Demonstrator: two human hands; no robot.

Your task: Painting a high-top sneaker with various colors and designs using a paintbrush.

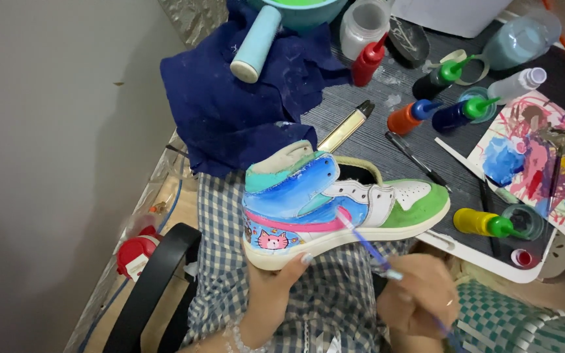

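Note:
A high-top sneaker (335, 202) painted blue, teal, pink and green, with a small pink cat on the heel, lies on its side over my checked lap. My left hand (271, 294) cups the heel from below, thumb on the sole. My right hand (420, 294) grips a thin blue-handled paintbrush (367, 245), whose tip touches the pink stripe on the sneaker's side.
A dark tray (492, 258) holds several squeeze paint bottles: red (367, 60), orange (410, 116), blue (460, 112), green-capped black (441, 77), yellow (482, 222). A paint-smeared palette paper (541, 157) lies at right. A navy cloth (237, 98) with a pale roller handle sits behind. A black chair arm (155, 281) is at left.

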